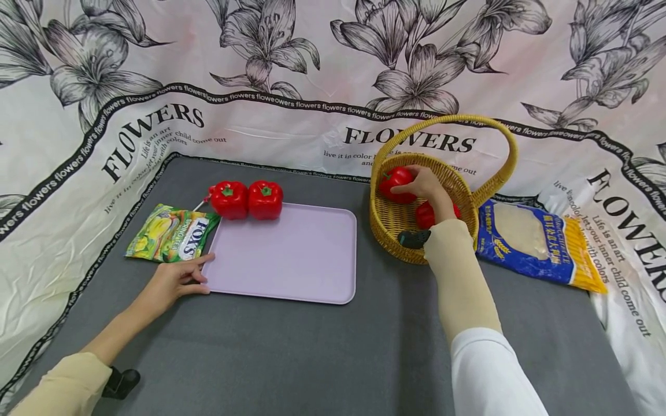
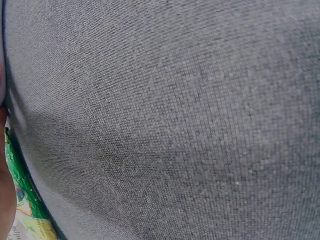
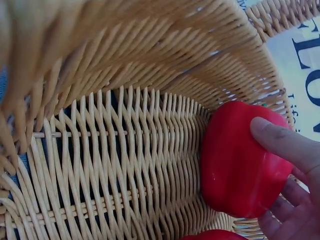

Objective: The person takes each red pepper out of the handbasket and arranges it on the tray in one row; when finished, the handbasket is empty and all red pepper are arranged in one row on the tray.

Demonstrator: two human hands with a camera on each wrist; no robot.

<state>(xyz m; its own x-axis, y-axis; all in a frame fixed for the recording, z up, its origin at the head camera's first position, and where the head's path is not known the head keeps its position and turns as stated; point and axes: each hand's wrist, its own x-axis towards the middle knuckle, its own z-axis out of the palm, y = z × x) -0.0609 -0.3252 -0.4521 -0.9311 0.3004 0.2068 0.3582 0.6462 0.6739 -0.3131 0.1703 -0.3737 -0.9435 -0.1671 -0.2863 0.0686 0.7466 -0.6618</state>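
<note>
My right hand (image 1: pixel 424 185) grips a red bell pepper (image 1: pixel 395 188) at the far left inside the wicker basket (image 1: pixel 378 231). In the right wrist view, the thumb presses on one side of this bell pepper (image 3: pixel 240 160) with fingers behind it. Another red pepper (image 1: pixel 425 215) lies lower in the basket, partly covered by the arm. At the left, my left hand (image 1: pixel 179 280) touches the left edge of a lilac tray (image 1: pixel 286 260) with extended fingers. Two red bell peppers (image 1: pixel 229 199) (image 1: pixel 265 199) stand side by side at the tray's far left corner.
Left of the tray lies a green and yellow Foks candy bag (image 1: pixel 171 234), with a small red item on a white stick (image 1: pixel 204 199) above it. A blue and orange food bag (image 1: pixel 536 245) lies right of the basket, whose tall handle (image 1: pixel 452 119) arches up.
</note>
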